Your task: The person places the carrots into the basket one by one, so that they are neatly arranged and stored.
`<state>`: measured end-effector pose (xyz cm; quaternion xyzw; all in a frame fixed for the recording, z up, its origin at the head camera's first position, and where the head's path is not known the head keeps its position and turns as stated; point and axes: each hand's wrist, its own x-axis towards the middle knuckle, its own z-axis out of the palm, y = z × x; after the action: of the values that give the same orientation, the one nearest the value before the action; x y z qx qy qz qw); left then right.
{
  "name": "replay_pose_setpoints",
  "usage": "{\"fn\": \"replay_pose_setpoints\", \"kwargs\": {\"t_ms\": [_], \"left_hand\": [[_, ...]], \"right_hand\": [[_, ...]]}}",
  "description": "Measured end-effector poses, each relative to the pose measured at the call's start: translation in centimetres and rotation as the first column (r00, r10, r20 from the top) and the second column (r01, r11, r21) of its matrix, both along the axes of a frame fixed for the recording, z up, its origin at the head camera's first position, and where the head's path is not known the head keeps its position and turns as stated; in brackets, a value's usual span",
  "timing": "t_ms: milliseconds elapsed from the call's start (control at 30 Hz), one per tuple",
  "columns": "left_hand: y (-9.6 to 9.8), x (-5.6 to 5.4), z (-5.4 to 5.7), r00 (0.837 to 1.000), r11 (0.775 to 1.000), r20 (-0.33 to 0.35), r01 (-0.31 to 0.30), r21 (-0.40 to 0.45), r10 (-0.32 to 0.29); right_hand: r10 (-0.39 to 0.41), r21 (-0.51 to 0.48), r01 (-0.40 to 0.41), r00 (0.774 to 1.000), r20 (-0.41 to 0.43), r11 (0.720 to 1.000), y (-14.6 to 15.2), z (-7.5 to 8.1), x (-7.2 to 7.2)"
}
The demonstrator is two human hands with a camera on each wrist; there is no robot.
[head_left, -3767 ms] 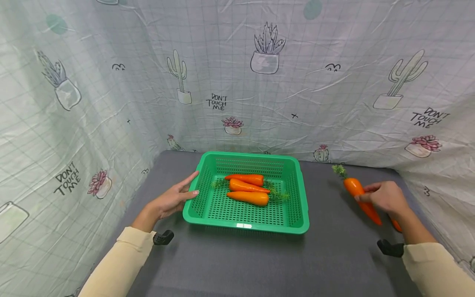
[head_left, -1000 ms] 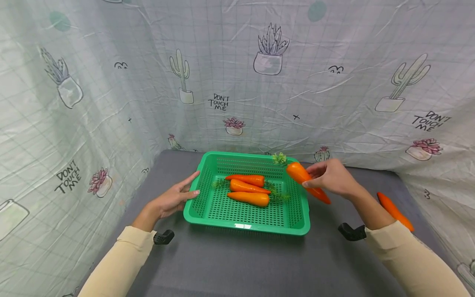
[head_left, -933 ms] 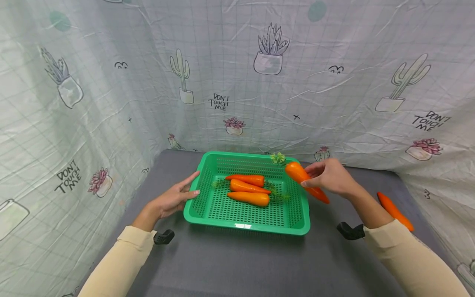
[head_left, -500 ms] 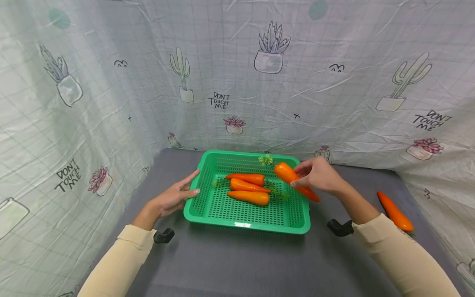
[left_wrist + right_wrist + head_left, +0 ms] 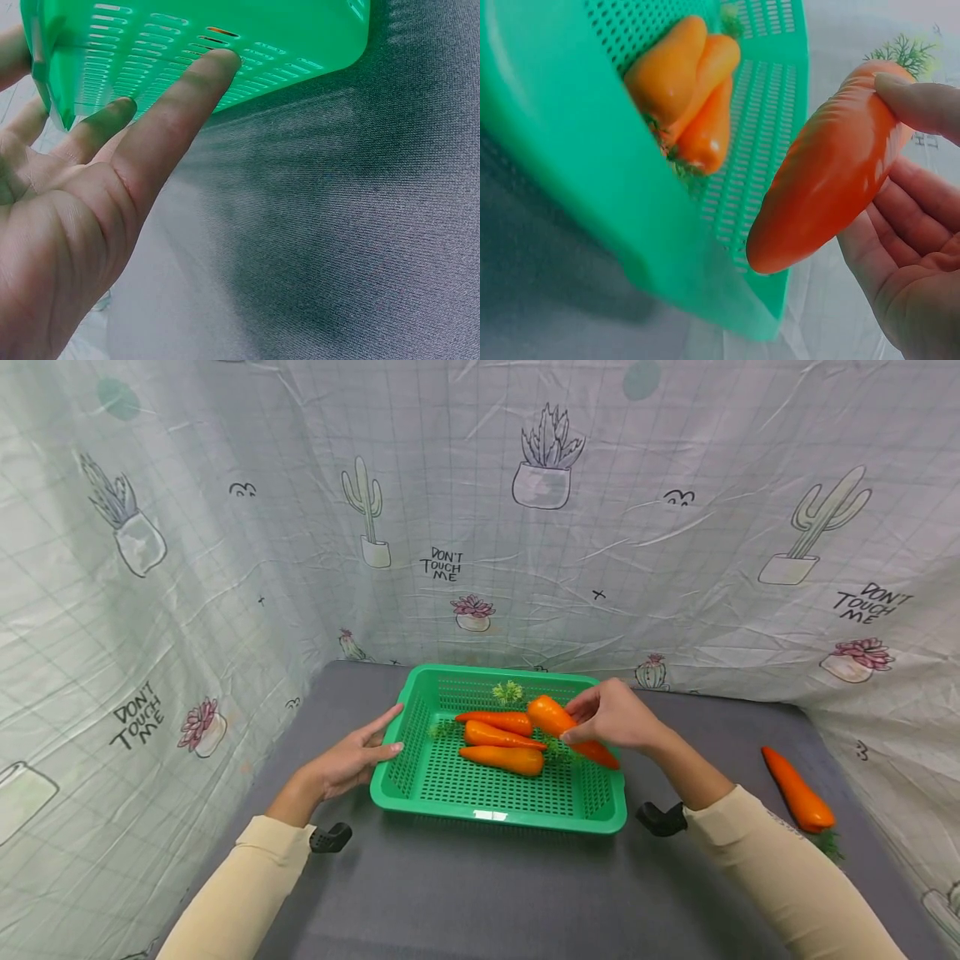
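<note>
My right hand (image 5: 618, 714) pinches an orange carrot (image 5: 551, 714) with a leafy green top, between thumb and fingers. The carrot is tilted over the right half of a green slotted basket (image 5: 450, 814), its tip pointing down to the right. Three carrots, including an orange one (image 5: 502, 760), lie side by side on the basket floor; the held carrot overlaps their right ends in the head view. At the basket's left side, my left hand (image 5: 345, 764) holds the rim, thumb over it. In the left wrist view, its fingers (image 5: 176, 124) lie along the outer wall.
Another carrot (image 5: 801, 793) lies on the grey table (image 5: 480, 893) at the far right, beyond my right forearm. A fabric curtain (image 5: 480, 527) printed with cacti and potted plants encloses the back and sides, close behind the basket.
My right hand has carried the carrot from the right side of the table leftward, over the basket's right rim. The left hand and the basket have stayed in place.
</note>
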<state>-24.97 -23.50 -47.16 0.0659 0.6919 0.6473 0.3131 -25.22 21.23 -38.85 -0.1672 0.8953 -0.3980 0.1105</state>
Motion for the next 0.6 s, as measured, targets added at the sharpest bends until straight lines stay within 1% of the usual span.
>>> {"fn": "replay_pose_setpoints", "kwargs": {"t_ms": [233,367,500,600], "left_hand": [[0.0,0.0,0.0,1.000,1.000,-0.010,0.021,-0.006,-0.021],[0.1,0.1,0.1,1.000,1.000,-0.003,0.021,0.000,-0.021],[0.0,0.1,0.2,1.000,1.000,0.002,0.002,-0.005,-0.002],[0.0,0.2,0.2,1.000,1.000,0.005,-0.005,-0.002,0.005]], "right_hand": [[0.032,0.017,-0.032,0.999,-0.003,0.999,-1.2,-0.4,-0.1],[0.048,0.000,-0.048,0.999,0.013,0.999,-1.9,-0.4,-0.2],[0.069,-0.019,-0.068,0.997,0.021,0.997,-2.7,-0.4,-0.3],[0.079,-0.011,-0.079,0.997,0.024,0.997,-3.2,-0.6,-0.4]]}}
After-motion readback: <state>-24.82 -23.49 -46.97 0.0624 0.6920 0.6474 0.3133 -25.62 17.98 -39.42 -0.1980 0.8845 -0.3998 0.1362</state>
